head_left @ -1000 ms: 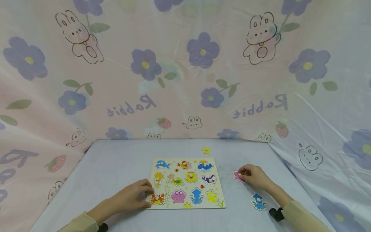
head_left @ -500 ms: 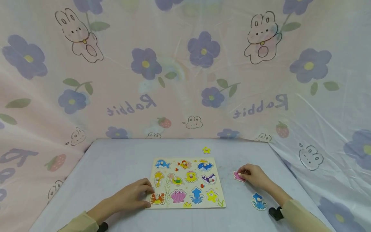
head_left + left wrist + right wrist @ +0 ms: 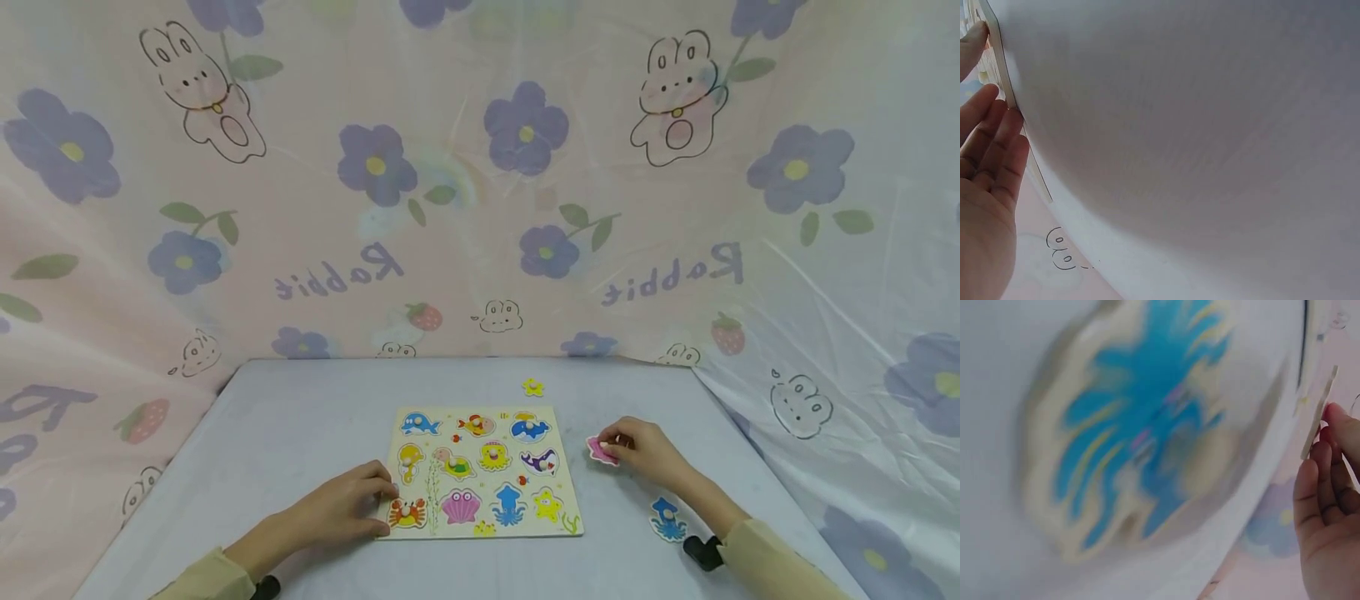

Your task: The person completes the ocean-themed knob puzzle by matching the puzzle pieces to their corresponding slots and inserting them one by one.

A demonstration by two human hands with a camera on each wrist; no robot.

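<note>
In the head view, my right hand (image 3: 647,453) pinches a pink shell puzzle piece (image 3: 600,451) by its knob, right of the wooden puzzle board (image 3: 480,527). The right wrist view shows that piece (image 3: 1320,414) edge-on between thumb and fingers, off the table. My left hand (image 3: 337,510) rests at the board's left edge, its fingers and thumb spread apart by the crab piece (image 3: 407,513). Seen from the left wrist, fairly straight fingers (image 3: 1007,156) touch the board's edge (image 3: 1002,62). A printed pink shell (image 3: 461,507) shows in the board's bottom row.
A blue squid piece (image 3: 667,521) lies near my right forearm, large and blurred in the right wrist view. Behind the board lies a yellow starfish piece (image 3: 533,387). Several knobbed sea-animal pieces sit in the board. A patterned cloth (image 3: 450,250) hangs behind the white table (image 3: 315,417).
My right hand has lifted the pink shell piece slightly and carried it left, closer to the board. The left hand stays at the board's edge.
</note>
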